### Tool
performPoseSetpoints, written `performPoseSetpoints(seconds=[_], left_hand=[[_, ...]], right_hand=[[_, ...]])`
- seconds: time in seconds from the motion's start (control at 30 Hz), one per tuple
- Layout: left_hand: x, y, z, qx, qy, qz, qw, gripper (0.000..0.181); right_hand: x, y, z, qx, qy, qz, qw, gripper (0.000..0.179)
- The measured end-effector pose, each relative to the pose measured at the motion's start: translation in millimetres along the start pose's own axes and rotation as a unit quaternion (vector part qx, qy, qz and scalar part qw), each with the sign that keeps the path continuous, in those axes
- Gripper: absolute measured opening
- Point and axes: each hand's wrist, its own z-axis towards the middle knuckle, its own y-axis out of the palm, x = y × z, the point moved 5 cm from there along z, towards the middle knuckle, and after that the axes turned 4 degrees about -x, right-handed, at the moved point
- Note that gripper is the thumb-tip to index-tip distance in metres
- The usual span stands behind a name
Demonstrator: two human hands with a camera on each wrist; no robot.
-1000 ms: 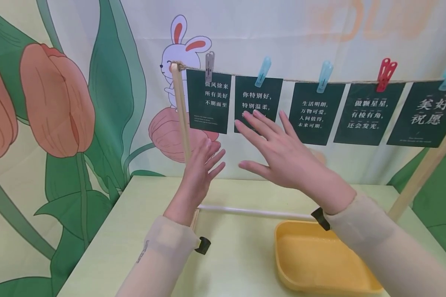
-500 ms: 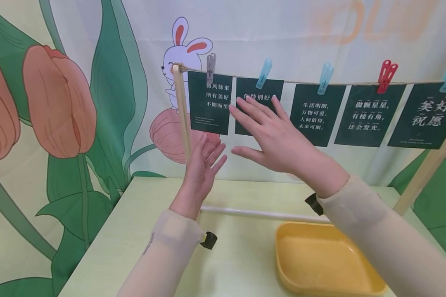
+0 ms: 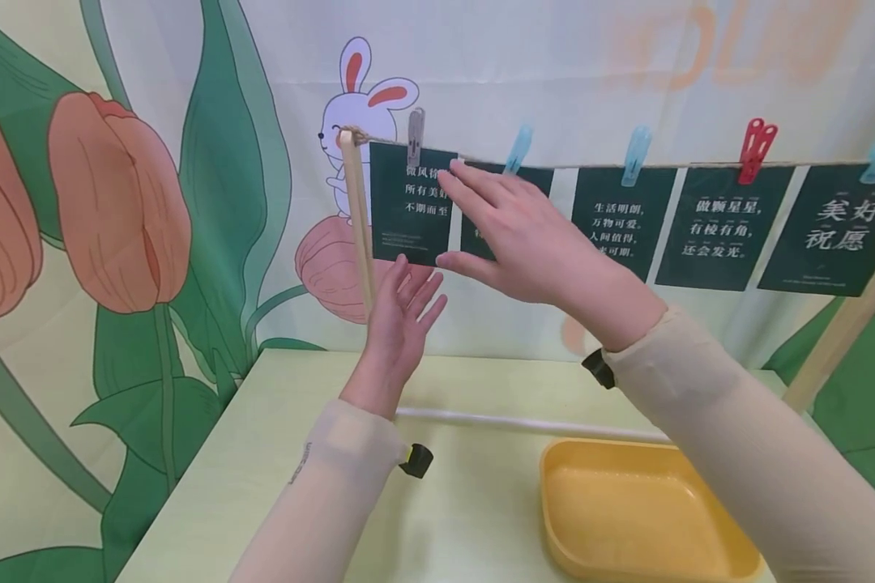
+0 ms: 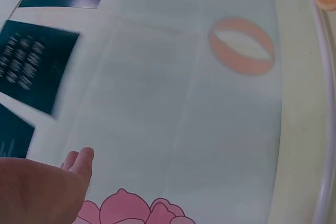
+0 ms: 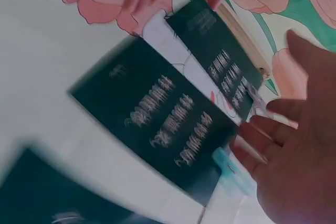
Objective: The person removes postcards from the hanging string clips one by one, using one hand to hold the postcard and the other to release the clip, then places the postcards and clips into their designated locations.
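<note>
Dark green cards with white writing hang in a row from a thin string, each under a plastic clothespin. My left hand (image 3: 399, 328) is raised with fingers spread just below the leftmost card (image 3: 408, 223); whether the thumb tip touches its lower edge I cannot tell. A grey clothespin (image 3: 416, 136) clips that card. My right hand (image 3: 518, 235) reaches across the second card (image 5: 157, 116), fingers extended and nothing held, covering most of it in the head view. Its light blue clothespin (image 3: 518, 149) stands just above the knuckles. The right wrist view shows the fingers near this clothespin.
The string is tied to a wooden post (image 3: 357, 214) on the left, and another post (image 3: 856, 332) stands at right. A yellow basin (image 3: 649, 510) sits on the pale green table (image 3: 211, 470). A white rod (image 3: 525, 423) lies behind it. A red clothespin (image 3: 755, 152) hangs farther right.
My right hand has moved up and left, from below the second card's middle to near its top. My left hand has risen slightly toward the leftmost card's lower edge.
</note>
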Motion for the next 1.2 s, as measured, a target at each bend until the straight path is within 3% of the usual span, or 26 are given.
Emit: performPoseSetpoints(seconds=[0.33,0.8,1.2], left_hand=[[6.0,2.4,5.4,0.009,0.003,-0.013,0.9999,0.056],[10.7,12.8,9.7,-0.001,0.005,-0.037,0.9993,0.049],[14.1,18.6,10.0,0.003,0.004,-0.058,0.9983,0.044]], right_hand=[[-11,-16,13.9,0.015,-0.011,-0.011,0.9998,0.086],[-6,-29,37.2,-0.01,0.015,-0.001,0.9998,0.087],[2,-37,51.8,-0.02,0.042,0.048,0.9977,0.086]])
